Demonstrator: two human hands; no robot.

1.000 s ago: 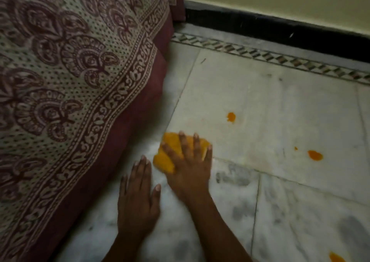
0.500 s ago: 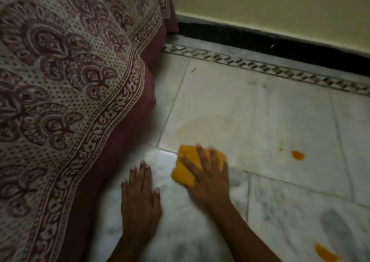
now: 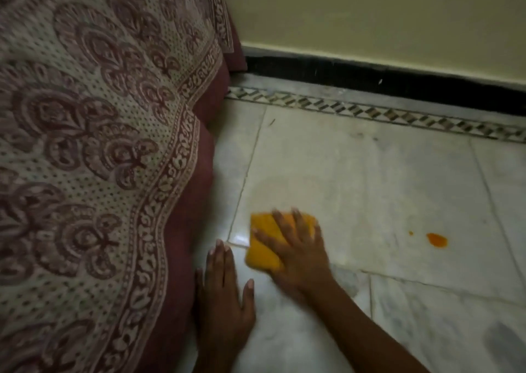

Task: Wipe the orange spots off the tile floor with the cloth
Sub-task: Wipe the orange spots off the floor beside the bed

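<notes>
Pale marble tile floor [image 3: 355, 187] is lying under both hands: right hand [image 3: 299, 254], fingers spread flat, is pressing the yellow cloth [image 3: 263, 244]; left hand [image 3: 223, 295] is resting flat at seven o'clock; orange spot [image 3: 437, 240] is sitting at three o'clock.

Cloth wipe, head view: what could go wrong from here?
1. The cloth under the right hand is already orange, so it may smear the faint stain rather than lift it.
2. The big orange spot and small speck sit well right of the cloth and could be missed.
</notes>
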